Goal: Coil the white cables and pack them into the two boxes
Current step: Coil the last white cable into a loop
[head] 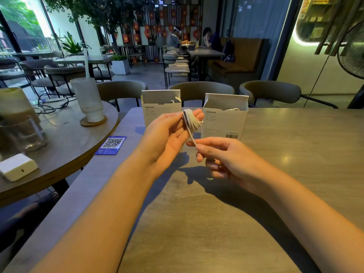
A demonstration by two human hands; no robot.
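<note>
**Cable Coil Held Between Both Hands Above the Table**

Fingers (194, 115) of the left hand (167, 134) are extended and loosely spread, with the white cable coil (192, 120) wound in several turns around their outer ends. Palm faces up and right. One free strand leaves the coil's lower side and runs down and right to the right hand (222, 160).

Right-hand thumb and forefinger are pinched closed on that strand's end; the remaining fingers are curled inward. The right hand sits nearer and to the right of the left, with the two hands just apart.

Both hands are raised above the grey table (295, 144). On its far side stand two white boxes, upright with top flaps open: the left box (160, 109) directly behind the left hand, the right box (224, 119) just right of the coil. White cable shows inside each opening.

A blue QR card (111, 145) lies at the table's left edge.
</note>
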